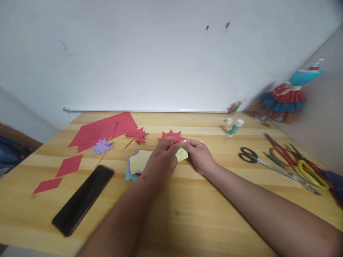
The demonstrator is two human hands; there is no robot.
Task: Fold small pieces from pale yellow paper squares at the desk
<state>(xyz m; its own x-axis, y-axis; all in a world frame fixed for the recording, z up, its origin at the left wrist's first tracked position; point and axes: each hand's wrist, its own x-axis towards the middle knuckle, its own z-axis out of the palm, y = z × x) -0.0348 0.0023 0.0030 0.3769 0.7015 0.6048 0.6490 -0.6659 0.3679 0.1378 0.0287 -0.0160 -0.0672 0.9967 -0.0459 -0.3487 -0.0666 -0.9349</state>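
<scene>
My right hand [199, 155] pinches a small piece of pale yellow paper [182, 154] between thumb and fingers, just above the table. The fingers of my left hand [163, 155] are drawn together at the upper left edge of that same paper, their tips meeting those of my right hand. A fold or layered edge shows on the paper, and part of it is hidden by my fingers. Just behind my hands lies a red paper star flower [171, 135]. Beside my left wrist is a stack of yellow paper squares [140, 160], with purple and blue sheets under it.
Red paper sheets [107, 130], another red paper flower [139, 135], a purple flower [103, 146], red diamonds [69, 165] and a phone [84, 200] lie left. Right are a glue stick [235, 128], black-handled scissors [249, 156], several tools [312, 175] and a paper doll [291, 92].
</scene>
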